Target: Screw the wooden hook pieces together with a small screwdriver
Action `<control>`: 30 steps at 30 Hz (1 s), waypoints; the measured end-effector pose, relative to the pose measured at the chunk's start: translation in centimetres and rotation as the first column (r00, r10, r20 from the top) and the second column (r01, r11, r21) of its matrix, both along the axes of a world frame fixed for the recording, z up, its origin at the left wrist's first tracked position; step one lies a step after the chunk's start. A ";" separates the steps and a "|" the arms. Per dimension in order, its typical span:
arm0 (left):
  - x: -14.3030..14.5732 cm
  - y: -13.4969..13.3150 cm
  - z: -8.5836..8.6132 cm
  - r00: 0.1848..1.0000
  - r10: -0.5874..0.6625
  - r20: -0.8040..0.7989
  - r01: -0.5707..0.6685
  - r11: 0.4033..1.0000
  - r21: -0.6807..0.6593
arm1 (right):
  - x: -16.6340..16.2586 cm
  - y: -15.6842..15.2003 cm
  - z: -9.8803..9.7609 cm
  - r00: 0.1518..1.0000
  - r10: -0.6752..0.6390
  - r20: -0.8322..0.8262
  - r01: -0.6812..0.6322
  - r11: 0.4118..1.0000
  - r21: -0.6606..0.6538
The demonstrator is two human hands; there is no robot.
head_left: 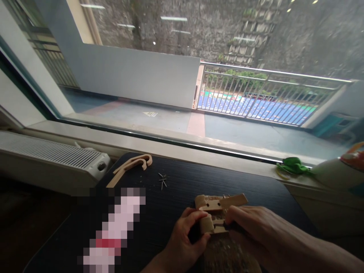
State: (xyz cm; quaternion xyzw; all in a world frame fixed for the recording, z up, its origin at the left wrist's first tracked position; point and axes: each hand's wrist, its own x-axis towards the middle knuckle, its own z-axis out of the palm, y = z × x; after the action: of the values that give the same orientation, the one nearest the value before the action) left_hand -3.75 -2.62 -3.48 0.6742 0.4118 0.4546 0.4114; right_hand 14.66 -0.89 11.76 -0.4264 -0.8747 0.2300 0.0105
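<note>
My left hand (189, 237) has its thumb and fingers closed around a small pale wooden piece (207, 223) with a rounded end. It lies on a rough brown board (227, 256). My right hand (250, 223) is curled in at the right side of that piece, fingers pressed together; what they hold, if anything, is hidden. Just beyond the left fingers, a second pale wooden piece (212, 204) with a rounded end and two dark holes rests on the board. A flat wooden strip (236, 200) extends from it to the right.
Several thin metal nails (162, 181) lie on the black table (182, 174). Hook-shaped bent wooden strips (132, 163) sit at its far left corner. A blurred-out patch covers the left. Beyond are a white radiator (57, 151), a window sill (170, 146) and a green item (294, 165).
</note>
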 end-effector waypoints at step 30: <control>0.9 0.0 1.2 0.999 -0.016 0.041 0.021 0.993 -0.116 | -0.2 0.5 -0.3 1.000 0.013 0.024 -0.013 1.000 -0.017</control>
State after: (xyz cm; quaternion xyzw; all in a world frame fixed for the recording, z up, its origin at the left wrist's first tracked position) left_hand -2.81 -2.59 -2.29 0.6437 0.4230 0.4394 0.4622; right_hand 14.45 -0.38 11.45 -0.4236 -0.8755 0.2324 -0.0050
